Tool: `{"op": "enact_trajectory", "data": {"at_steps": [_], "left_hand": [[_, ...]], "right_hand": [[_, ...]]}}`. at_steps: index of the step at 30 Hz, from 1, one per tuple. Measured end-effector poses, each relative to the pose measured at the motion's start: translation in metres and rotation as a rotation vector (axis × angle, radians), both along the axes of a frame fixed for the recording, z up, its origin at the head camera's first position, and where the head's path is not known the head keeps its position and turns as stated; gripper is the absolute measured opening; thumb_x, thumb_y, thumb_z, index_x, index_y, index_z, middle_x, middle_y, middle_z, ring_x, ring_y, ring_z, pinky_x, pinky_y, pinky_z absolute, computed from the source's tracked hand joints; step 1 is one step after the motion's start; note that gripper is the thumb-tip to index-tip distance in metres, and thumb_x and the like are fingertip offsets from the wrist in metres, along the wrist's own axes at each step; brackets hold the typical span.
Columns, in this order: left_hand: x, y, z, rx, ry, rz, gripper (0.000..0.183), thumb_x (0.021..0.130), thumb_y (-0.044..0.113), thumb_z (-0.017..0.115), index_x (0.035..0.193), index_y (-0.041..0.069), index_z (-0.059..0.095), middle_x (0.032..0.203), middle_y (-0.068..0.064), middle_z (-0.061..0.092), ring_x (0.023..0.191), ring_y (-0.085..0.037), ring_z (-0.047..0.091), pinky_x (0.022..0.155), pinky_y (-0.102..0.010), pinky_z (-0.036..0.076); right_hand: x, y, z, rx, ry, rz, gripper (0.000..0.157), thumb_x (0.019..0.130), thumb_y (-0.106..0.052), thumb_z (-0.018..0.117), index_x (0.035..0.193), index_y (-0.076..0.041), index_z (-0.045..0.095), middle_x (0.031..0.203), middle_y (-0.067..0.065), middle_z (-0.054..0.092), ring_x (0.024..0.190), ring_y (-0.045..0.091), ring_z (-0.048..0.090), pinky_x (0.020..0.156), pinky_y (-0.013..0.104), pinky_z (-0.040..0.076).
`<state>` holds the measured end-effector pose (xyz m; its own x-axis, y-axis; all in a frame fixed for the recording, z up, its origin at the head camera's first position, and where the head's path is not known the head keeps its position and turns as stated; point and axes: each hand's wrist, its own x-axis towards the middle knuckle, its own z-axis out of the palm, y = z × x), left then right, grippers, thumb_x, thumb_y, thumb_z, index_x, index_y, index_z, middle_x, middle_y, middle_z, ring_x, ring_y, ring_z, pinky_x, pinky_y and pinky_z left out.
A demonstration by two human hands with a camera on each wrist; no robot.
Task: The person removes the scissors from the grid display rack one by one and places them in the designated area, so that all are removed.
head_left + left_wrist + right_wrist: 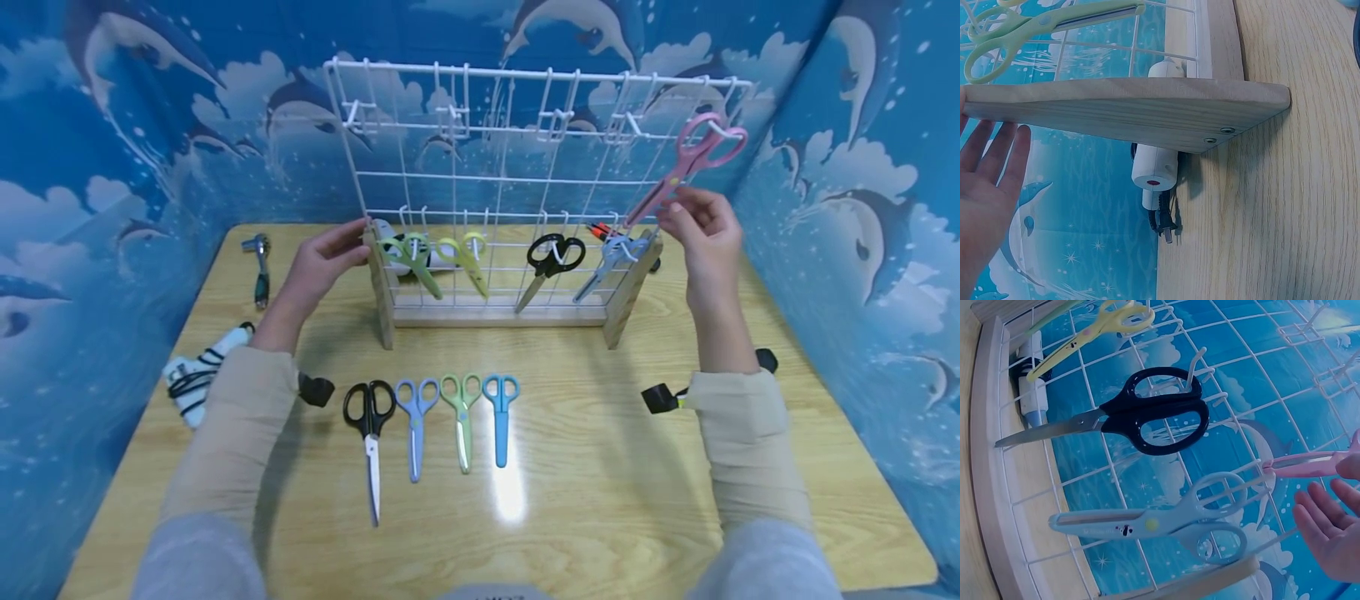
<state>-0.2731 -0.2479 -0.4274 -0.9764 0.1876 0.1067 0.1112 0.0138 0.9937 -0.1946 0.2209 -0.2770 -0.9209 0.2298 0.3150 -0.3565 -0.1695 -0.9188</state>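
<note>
The pink scissors (693, 158) hung tilted on a white hook (723, 128) near the top right of the wire rack (525, 74), and the right hand (705, 237) was at their blades, but I could not tell if it pinched them. The left hand (324, 265) had its fingers almost straight and touched the rack's wooden side (382, 296). Four more pairs of scissors (416, 425) lay in a row on the table (585, 508) in front.
</note>
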Motion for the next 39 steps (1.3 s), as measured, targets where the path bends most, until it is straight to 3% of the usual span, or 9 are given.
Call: {"op": "enact_trajectory", "data": {"at_steps": [2,3,5,6,10,11,25,32,39], "left_hand": [[0.014,0.008,0.019,0.014,-0.030,-0.013,0.048,0.080,0.017,0.058,0.126,0.018,0.042,0.127,-0.003,0.043,0.114,-0.016,0.041,0.090,-0.031,0.041],[0.003,0.001,0.005,0.032,-0.024,-0.023,0.049,0.079,0.017,0.059,0.125,0.019,0.042,0.127,-0.002,0.043,0.114,-0.015,0.042,0.088,-0.028,0.043],[0.015,0.008,0.021,0.001,-0.019,-0.017,0.048,0.080,0.017,0.058,0.125,0.019,0.042,0.126,-0.002,0.044,0.113,-0.016,0.042,0.087,-0.028,0.043],[0.003,0.001,0.003,-0.019,0.004,-0.006,0.049,0.079,0.018,0.059,0.125,0.021,0.042,0.127,-0.001,0.043,0.113,-0.015,0.042,0.086,-0.028,0.044],[-0.019,-0.010,-0.028,-0.017,0.052,-0.002,0.048,0.080,0.018,0.059,0.125,0.023,0.043,0.126,-0.001,0.044,0.112,-0.017,0.043,0.084,-0.030,0.046],[-0.031,-0.016,-0.045,-0.038,0.078,0.014,0.049,0.079,0.019,0.060,0.125,0.025,0.043,0.126,0.001,0.044,0.112,-0.017,0.042,0.082,-0.030,0.046],[-0.039,-0.020,-0.059,-0.059,0.089,0.041,0.049,0.079,0.022,0.060,0.124,0.026,0.044,0.125,0.001,0.045,0.112,-0.016,0.043,0.084,-0.034,0.045],[-0.033,-0.019,-0.051,-0.061,0.073,0.024,0.048,0.080,0.021,0.058,0.125,0.026,0.042,0.126,0.002,0.044,0.113,-0.015,0.042,0.083,-0.030,0.046],[-0.004,-0.006,-0.010,-0.045,-0.006,-0.001,0.051,0.080,0.019,0.058,0.127,0.024,0.039,0.129,0.001,0.040,0.116,-0.015,0.039,0.087,-0.028,0.043]], "right_hand": [[-0.002,-0.003,0.002,-0.016,0.001,0.006,0.025,0.076,-0.004,0.062,0.099,0.001,0.054,0.086,0.011,0.056,0.076,0.019,0.056,0.074,0.023,0.049],[-0.003,-0.003,0.002,-0.032,0.002,0.013,0.025,0.075,-0.003,0.062,0.099,0.001,0.054,0.085,0.011,0.056,0.075,0.019,0.057,0.074,0.023,0.049],[-0.005,-0.005,0.003,-0.054,-0.008,0.025,0.027,0.075,-0.004,0.063,0.099,0.001,0.054,0.085,0.012,0.056,0.074,0.020,0.057,0.073,0.024,0.050],[-0.005,-0.006,0.004,-0.068,-0.014,0.031,0.027,0.074,-0.004,0.063,0.099,0.002,0.054,0.085,0.012,0.057,0.074,0.020,0.058,0.072,0.025,0.050],[-0.008,-0.007,0.006,-0.123,-0.036,0.046,0.027,0.073,-0.003,0.064,0.098,0.002,0.054,0.085,0.013,0.057,0.074,0.022,0.059,0.070,0.028,0.051],[-0.008,-0.007,0.007,-0.132,-0.039,0.045,0.026,0.073,-0.002,0.064,0.097,0.002,0.054,0.084,0.012,0.057,0.073,0.022,0.059,0.069,0.029,0.052],[-0.002,0.003,0.010,-0.242,-0.001,0.101,0.024,0.070,-0.001,0.066,0.091,0.005,0.054,0.080,0.013,0.058,0.069,0.021,0.058,0.060,0.027,0.053],[0.010,0.008,0.016,-0.265,0.057,0.138,0.022,0.072,0.003,0.063,0.090,0.008,0.053,0.079,0.015,0.058,0.069,0.023,0.058,0.059,0.028,0.053],[0.034,0.016,0.016,-0.266,0.087,0.149,0.019,0.074,0.004,0.060,0.089,0.010,0.050,0.082,0.017,0.057,0.069,0.024,0.058,0.061,0.029,0.052]]}}
